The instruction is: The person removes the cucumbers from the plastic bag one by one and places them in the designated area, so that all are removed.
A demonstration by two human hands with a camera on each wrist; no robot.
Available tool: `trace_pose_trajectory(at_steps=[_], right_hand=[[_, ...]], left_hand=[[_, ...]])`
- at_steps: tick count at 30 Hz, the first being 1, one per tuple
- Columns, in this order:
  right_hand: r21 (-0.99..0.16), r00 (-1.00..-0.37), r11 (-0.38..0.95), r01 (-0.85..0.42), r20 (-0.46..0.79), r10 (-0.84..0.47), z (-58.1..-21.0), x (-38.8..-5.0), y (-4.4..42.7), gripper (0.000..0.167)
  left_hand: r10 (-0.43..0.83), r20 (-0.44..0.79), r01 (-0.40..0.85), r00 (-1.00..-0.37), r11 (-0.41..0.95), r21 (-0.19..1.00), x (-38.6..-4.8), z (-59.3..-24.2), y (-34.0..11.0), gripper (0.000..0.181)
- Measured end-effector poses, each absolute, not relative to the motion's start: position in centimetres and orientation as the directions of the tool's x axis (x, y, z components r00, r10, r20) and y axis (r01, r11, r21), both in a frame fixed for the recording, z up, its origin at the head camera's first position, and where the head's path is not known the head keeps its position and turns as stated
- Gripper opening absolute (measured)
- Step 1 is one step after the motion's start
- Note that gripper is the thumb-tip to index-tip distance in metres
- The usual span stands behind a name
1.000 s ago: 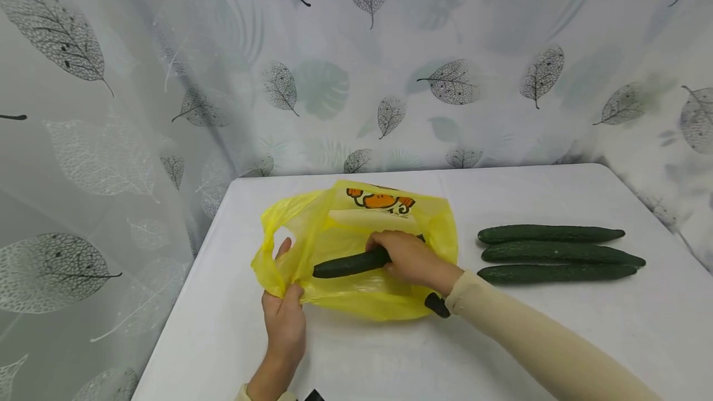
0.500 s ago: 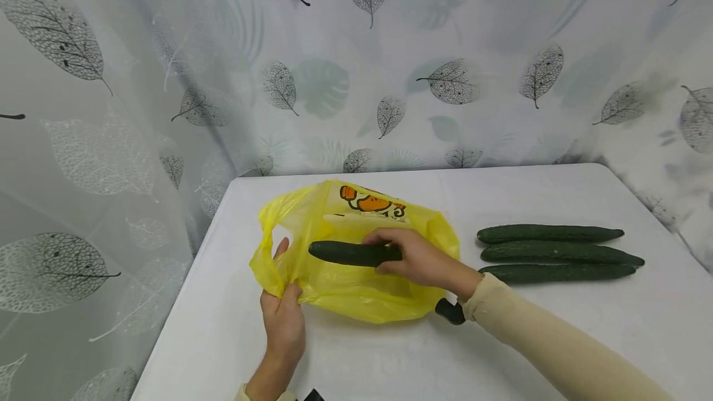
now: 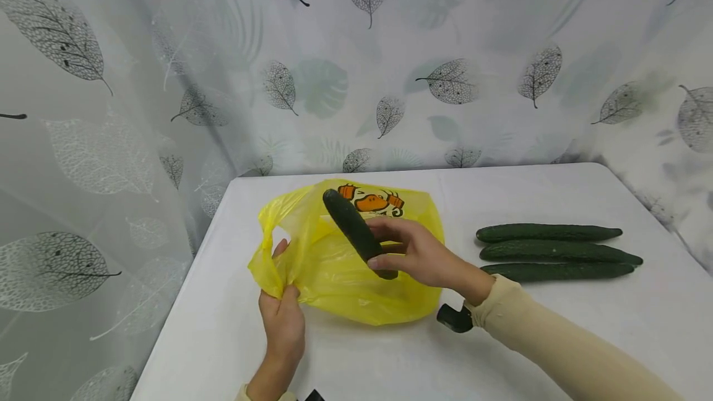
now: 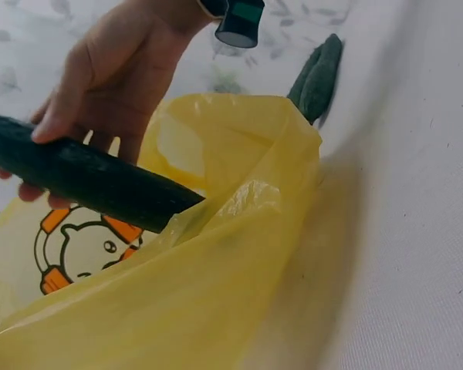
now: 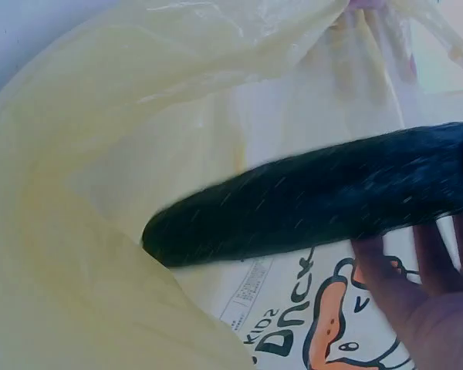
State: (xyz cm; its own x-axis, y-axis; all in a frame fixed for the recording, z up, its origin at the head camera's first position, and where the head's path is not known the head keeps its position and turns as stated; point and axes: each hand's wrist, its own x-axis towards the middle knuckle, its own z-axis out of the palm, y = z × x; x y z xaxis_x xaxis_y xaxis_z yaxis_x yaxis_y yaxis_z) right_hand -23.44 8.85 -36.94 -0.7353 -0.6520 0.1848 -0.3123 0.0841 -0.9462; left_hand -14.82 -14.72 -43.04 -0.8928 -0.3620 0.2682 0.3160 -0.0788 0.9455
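Note:
A dark green cucumber [image 3: 351, 221] is in my right hand [image 3: 414, 252], gripped near its lower end between thumb and fingers. It tilts up to the left, in front of the mouth of a yellow plastic bag [image 3: 356, 289]. My left hand [image 3: 285, 323] pinches the bag's left edge by the handle loop, with fingers partly behind the film. In the left wrist view the bag's film hides one end of the cucumber [image 4: 85, 173]. The right wrist view shows the cucumber [image 5: 309, 200] across the bag's interior, above a printed duck [image 5: 332, 327].
Three more cucumbers [image 3: 559, 251] lie side by side on the white table [image 3: 557, 339], right of the bag. A leaf-print curtain [image 3: 390, 67] hangs behind and at both sides. A small black device [image 3: 455, 319] sits at the right wrist.
My right hand has drawn back to the right and turned, so the cucumber's far end has swung from nearly level to pointing upward. The left hand stays on the bag's edge.

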Motion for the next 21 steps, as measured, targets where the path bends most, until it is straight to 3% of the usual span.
trace_pose_trajectory(at_steps=[10, 21], right_hand=[[-0.948, -0.779, -0.187, -0.257, 0.317, -0.541, -35.5, -22.5, 9.8, 0.056], [-0.919, -0.830, -0.363, -0.156, 0.321, -0.455, -33.1, -22.1, 11.3, 0.059]], left_hand=[[-0.376, 0.283, 0.339, -0.882, -0.091, 0.936, -14.7, -43.6, -14.8, 0.075], [-0.370, 0.300, 0.358, -0.879, -0.097, 0.929, -14.6, -43.8, -14.7, 0.072]])
